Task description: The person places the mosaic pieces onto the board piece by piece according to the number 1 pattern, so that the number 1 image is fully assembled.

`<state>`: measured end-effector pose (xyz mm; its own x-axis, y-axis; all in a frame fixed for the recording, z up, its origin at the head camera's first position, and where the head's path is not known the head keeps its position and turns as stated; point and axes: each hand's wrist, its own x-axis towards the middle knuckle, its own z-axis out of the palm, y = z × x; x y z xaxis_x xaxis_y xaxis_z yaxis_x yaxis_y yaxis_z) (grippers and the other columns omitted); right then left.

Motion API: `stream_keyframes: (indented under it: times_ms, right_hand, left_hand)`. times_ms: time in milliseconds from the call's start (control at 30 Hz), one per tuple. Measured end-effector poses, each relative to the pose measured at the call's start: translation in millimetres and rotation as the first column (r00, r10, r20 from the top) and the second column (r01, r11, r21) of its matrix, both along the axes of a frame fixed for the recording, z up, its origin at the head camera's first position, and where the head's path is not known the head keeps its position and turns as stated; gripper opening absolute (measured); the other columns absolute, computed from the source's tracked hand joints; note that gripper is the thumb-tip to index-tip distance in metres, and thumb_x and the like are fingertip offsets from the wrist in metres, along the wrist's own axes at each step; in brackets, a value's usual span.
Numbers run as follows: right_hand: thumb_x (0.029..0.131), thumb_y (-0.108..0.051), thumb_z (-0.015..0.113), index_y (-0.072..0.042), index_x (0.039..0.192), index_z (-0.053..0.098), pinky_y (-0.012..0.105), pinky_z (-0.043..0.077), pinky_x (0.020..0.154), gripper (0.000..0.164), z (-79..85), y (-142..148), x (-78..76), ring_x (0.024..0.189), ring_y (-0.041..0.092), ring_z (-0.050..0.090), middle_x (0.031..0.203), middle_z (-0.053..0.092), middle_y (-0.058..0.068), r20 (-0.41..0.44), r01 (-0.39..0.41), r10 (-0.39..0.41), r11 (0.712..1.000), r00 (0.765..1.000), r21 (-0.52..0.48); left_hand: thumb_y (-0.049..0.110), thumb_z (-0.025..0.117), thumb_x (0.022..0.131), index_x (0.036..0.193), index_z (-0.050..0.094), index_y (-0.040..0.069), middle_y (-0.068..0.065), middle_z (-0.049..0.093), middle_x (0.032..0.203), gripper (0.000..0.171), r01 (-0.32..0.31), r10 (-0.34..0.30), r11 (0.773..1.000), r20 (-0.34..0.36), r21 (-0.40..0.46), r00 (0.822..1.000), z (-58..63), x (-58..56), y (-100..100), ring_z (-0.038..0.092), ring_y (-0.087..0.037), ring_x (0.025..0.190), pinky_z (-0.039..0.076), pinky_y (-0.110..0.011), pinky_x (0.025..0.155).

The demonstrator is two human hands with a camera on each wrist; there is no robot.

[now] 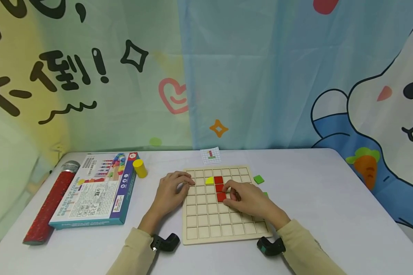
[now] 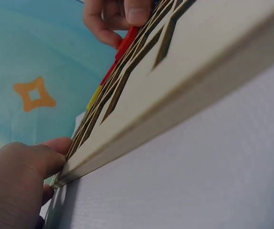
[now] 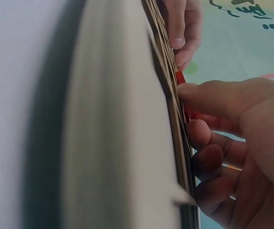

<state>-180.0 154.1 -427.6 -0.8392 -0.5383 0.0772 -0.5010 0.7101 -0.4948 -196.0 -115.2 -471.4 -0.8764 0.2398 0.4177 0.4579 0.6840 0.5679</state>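
The left hand (image 1: 173, 191), its fingers bent, held the wooden grid board (image 1: 210, 232) at its 10 o'clock edge; light, even pressure there, I judged, was enough to stop it sliding. The yellow tile (image 1: 209, 180) lay in a cell toward 11 o'clock; from its 3 o'clock side, three red tiles (image 1: 218, 179) ran down toward 6. The right hand (image 1: 249, 200), thumb and forefinger narrow, pinched the lowest red tile (image 1: 221, 197) near the board's centre. Squaring it to its cell and pressing it flat, without nudging its neighbour, seemed the sound way.

How the left hand's lower fingers met the edge was unclear. The gridded card (image 1: 210, 156) beyond 12 o'clock was too small to read surely. Whether the pinched tile sat fully home could not be told. Off the board, one green tile (image 1: 259, 179) showed at 2 o'clock; another green piece (image 1: 265, 194), nearer 3, was mostly covered by the right hand.
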Motion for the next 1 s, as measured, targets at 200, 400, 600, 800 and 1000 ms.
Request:
stream_keyframes:
  times_ms: [200, 400, 600, 800, 1000]
  right_hand:
    - [0.084, -0.030, 0.069, -0.018, 0.102, 0.059, 0.018, 0.035, 0.054, 0.024, -0.3, -2, -0.2, 0.055, 0.000, 0.042, 0.066, 0.048, -0.014, 0.002, 0.012, -0.012, 1.000, 1.000, 0.008]
    - [0.085, -0.030, 0.068, -0.018, 0.104, 0.059, 0.019, 0.036, 0.054, 0.024, 1.9, 1, -0.7, 0.057, 0.001, 0.043, 0.068, 0.050, -0.012, 0.034, -0.008, 0.009, 1.000, 0.999, -0.013]
    - [0.091, -0.027, 0.061, -0.017, 0.108, 0.059, 0.020, 0.040, 0.055, 0.019, 4.7, 18, -7.5, 0.059, 0.003, 0.046, 0.075, 0.054, -0.010, 0.090, 0.017, -0.012, 0.999, 0.996, -0.051]
    - [0.093, -0.023, 0.059, -0.013, 0.109, 0.060, 0.023, 0.041, 0.054, 0.019, 7.4, 40, -18.5, 0.060, 0.007, 0.048, 0.078, 0.056, -0.004, 0.094, 0.052, -0.045, 0.995, 0.995, -0.081]
    - [0.093, -0.021, 0.059, -0.011, 0.108, 0.060, 0.023, 0.041, 0.056, 0.018, 5.8, 64, -27.4, 0.065, 0.009, 0.048, 0.080, 0.057, -0.002, 0.069, 0.092, -0.086, 0.993, 0.994, -0.079]
  left_hand:
    - [0.010, 0.060, 0.089, 0.092, 0.071, 0.021, 0.004, 0.065, 0.112, 0.016, -0.001, 0.002, 1.000, -0.004, 0.004, 1.000, 0.6, 0.3, 0, 0.055, -0.024, 0.110, 0.036, -0.048, 0.093]
    - [0.010, 0.060, 0.088, 0.092, 0.071, 0.021, 0.004, 0.065, 0.112, 0.016, -0.001, 0.001, 1.000, -0.001, 0.009, 1.000, 1.6, 0.5, 0, 0.055, -0.024, 0.111, 0.036, -0.049, 0.094]
    - [0.010, 0.060, 0.089, 0.092, 0.071, 0.021, 0.003, 0.065, 0.113, 0.017, 0.006, -0.006, 1.000, 0.002, 0.013, 1.000, 2.4, 0.5, 1, 0.055, -0.024, 0.112, 0.036, -0.049, 0.094]
    - [0.010, 0.060, 0.088, 0.092, 0.071, 0.022, 0.004, 0.065, 0.112, 0.017, -0.004, 0.004, 1.000, 0.001, 0.006, 1.000, 2.0, 0.5, 1, 0.055, -0.024, 0.112, 0.036, -0.049, 0.094]
    - [0.010, 0.061, 0.088, 0.092, 0.072, 0.022, 0.004, 0.065, 0.112, 0.016, -0.005, 0.005, 1.000, 0.003, 0.006, 1.000, 1.4, 0.4, 1, 0.055, -0.024, 0.111, 0.036, -0.049, 0.094]
